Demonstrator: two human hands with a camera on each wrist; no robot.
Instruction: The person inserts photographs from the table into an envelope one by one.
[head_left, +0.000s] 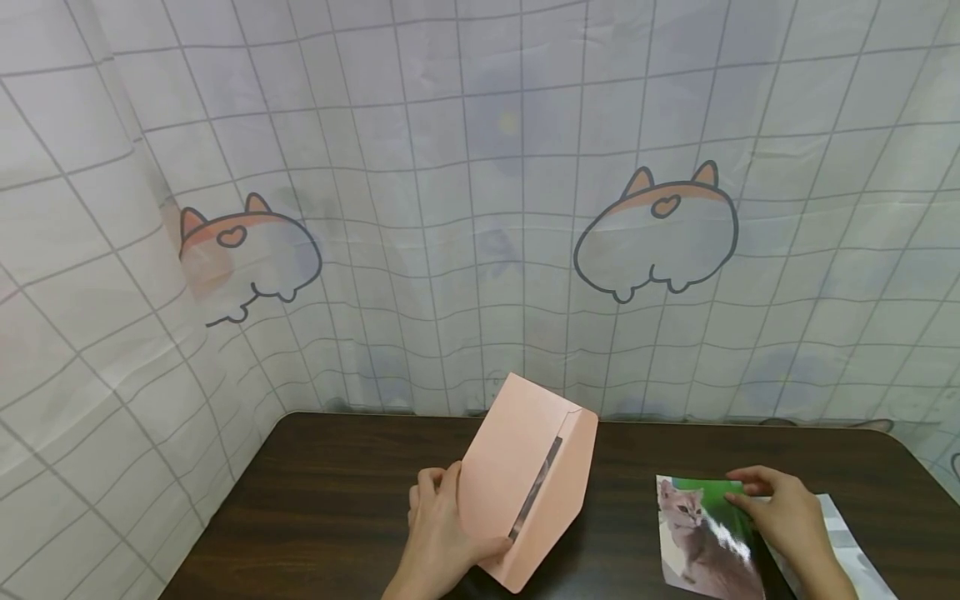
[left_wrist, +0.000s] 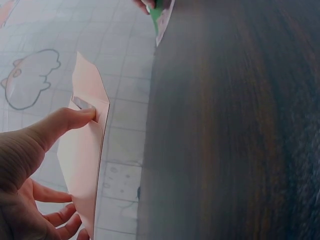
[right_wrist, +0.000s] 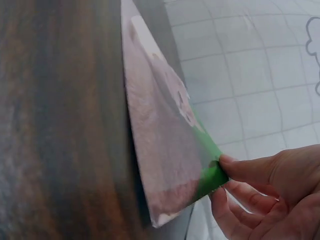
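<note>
A pink paper envelope (head_left: 517, 467) with a flap and a dark slot stands tilted above the table in the head view. My left hand (head_left: 442, 533) grips its left lower side, thumb by the slot; the left wrist view shows the thumb pressed on the envelope (left_wrist: 82, 160) and the fingers behind it. To the right, my right hand (head_left: 787, 517) pinches the upper right corner of a glossy cat photo (head_left: 705, 542). In the right wrist view, thumb and fingers hold the green corner of the photo (right_wrist: 165, 140), and that corner is raised off the table.
A white sheet (head_left: 851, 550) lies on the table partly under the right hand. The dark wooden table (head_left: 300, 517) ends at a light checked curtain (head_left: 420, 250) with cartoon animal prints.
</note>
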